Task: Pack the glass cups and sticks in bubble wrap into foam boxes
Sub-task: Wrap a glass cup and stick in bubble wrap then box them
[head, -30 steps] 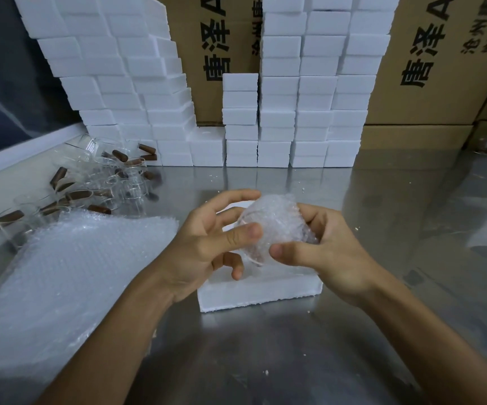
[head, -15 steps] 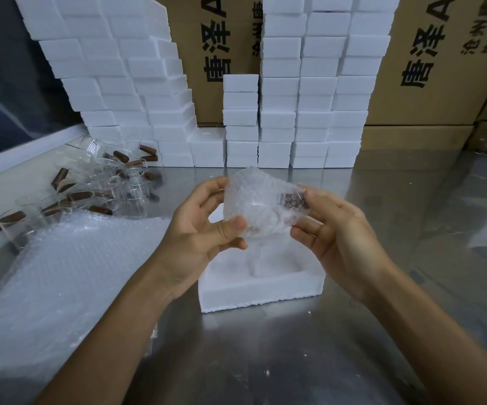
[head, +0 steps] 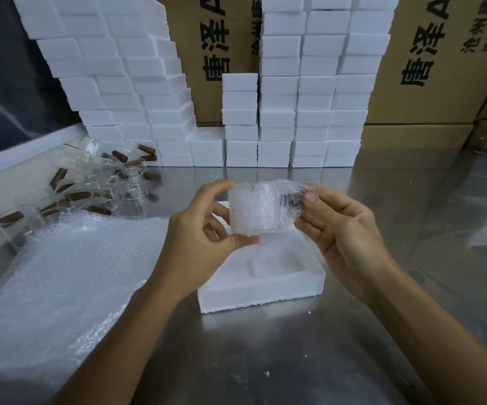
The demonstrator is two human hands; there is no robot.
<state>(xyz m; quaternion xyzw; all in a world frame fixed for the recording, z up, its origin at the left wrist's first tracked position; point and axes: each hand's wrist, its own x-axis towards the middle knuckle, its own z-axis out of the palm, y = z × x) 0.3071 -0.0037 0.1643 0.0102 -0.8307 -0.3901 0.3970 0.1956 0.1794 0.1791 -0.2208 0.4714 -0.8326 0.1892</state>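
My left hand (head: 204,238) and right hand (head: 344,238) pinched the bubble-wrapped cup (head: 261,210) between them, above the open foam box (head: 261,290). Something dark, maybe a stick, showed by my right fingertips.

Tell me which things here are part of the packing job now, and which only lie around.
In the job now:
wrapped bundle, held by left hand and right hand
open foam box

Lying about for now:
loose glass cups
bubble wrap sheets
stacked foam boxes
cardboard cartons
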